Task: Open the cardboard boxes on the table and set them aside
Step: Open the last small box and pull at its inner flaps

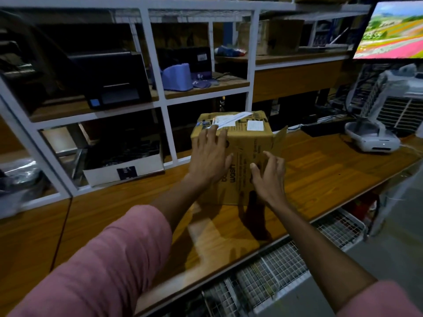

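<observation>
A brown cardboard box (246,143) with white labels and printed text stands on the wooden table (332,170), near the middle of the view. A flap sticks out at its right side. My left hand (209,156) lies flat on the box's near left face, fingers straight and reaching up to the top edge. My right hand (269,177) hovers at the box's near right face with fingers spread and slightly bent, holding nothing; whether it touches the cardboard is unclear.
A white shelving frame (170,138) stands behind the box with a black printer (114,81) and a white bin (123,165). A white device (372,136) and a fan unit (398,104) sit at the right. A monitor (393,30) hangs top right. Wire baskets (274,277) lie below the table edge.
</observation>
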Demonstrator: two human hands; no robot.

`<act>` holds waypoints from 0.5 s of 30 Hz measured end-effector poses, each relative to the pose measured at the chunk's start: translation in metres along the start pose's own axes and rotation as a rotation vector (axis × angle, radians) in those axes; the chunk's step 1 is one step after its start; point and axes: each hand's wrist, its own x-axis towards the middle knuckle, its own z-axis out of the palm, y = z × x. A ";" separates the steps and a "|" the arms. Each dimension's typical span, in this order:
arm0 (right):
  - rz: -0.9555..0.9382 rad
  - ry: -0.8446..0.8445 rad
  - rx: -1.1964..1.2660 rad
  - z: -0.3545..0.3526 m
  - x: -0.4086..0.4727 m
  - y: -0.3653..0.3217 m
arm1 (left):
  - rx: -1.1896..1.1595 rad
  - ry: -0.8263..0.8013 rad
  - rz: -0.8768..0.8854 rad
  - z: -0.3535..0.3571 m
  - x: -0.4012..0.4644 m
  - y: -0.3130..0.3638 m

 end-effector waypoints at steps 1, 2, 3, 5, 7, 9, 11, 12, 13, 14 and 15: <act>0.007 -0.005 0.010 0.001 0.001 0.001 | 0.014 -0.031 0.002 -0.001 0.008 0.000; 0.016 -0.008 0.018 0.003 0.000 0.001 | 0.026 -0.063 -0.006 0.000 0.012 -0.002; 0.020 0.002 0.028 0.002 0.002 0.004 | 0.030 -0.092 -0.012 0.004 0.019 -0.002; 0.045 0.022 0.064 0.001 0.006 0.004 | 0.038 -0.147 -0.024 0.009 0.025 -0.007; 0.115 0.002 0.112 0.001 0.013 0.007 | 0.064 -0.167 -0.026 0.012 0.027 -0.011; 0.156 -0.076 0.193 0.002 0.018 0.008 | 0.119 -0.147 -0.010 0.009 0.022 -0.009; 0.105 -0.117 0.289 0.003 0.021 0.008 | 0.166 -0.122 -0.012 0.005 0.015 -0.004; 0.060 -0.129 0.315 0.008 0.021 0.002 | 0.192 -0.110 -0.049 0.002 0.008 -0.008; 0.020 -0.124 0.311 0.010 0.021 -0.005 | 0.207 -0.092 -0.089 -0.002 0.001 -0.013; -0.018 -0.106 0.296 0.009 0.021 -0.009 | 0.216 -0.060 -0.114 -0.004 -0.003 -0.015; -0.065 -0.117 0.282 0.017 0.021 -0.021 | 0.229 -0.021 -0.169 -0.009 -0.016 -0.026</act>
